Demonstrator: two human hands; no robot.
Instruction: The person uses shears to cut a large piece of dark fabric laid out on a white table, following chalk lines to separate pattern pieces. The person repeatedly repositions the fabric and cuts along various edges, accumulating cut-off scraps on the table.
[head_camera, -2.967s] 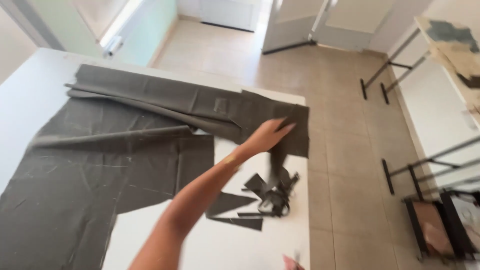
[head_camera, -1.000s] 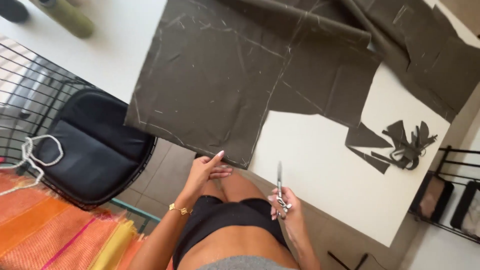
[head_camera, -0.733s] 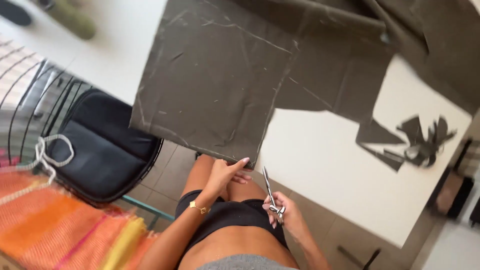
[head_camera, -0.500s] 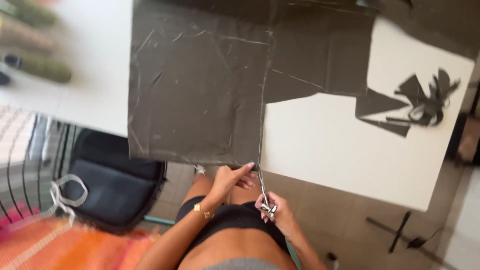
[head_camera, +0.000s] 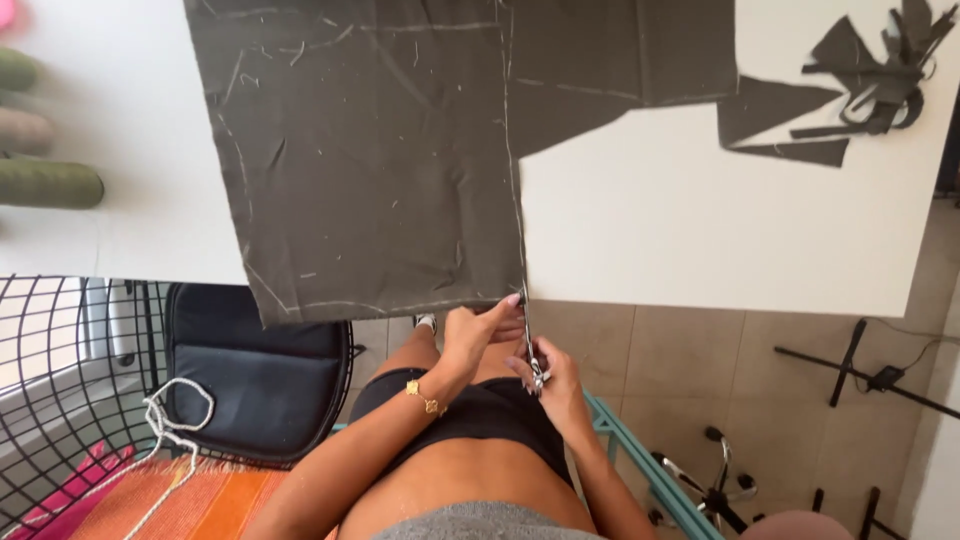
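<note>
A white table (head_camera: 700, 240) fills the upper view, and a large dark grey fabric (head_camera: 370, 160) marked with pale chalk lines lies across it, its near edge hanging just over the table's front side. One long chalk line runs straight away from the person, from that hanging corner up the cloth, so its long axis points directly ahead of the hands. The left hand (head_camera: 480, 330) pinches the fabric's lower right corner, fingers closed on the cloth. Just beside it, slightly lower and to the right, the right hand (head_camera: 550, 375) grips small scissors (head_camera: 533, 362), blades pointing up at the foot of the line. Dark offcuts (head_camera: 840, 100) lie well apart at the far right.
</note>
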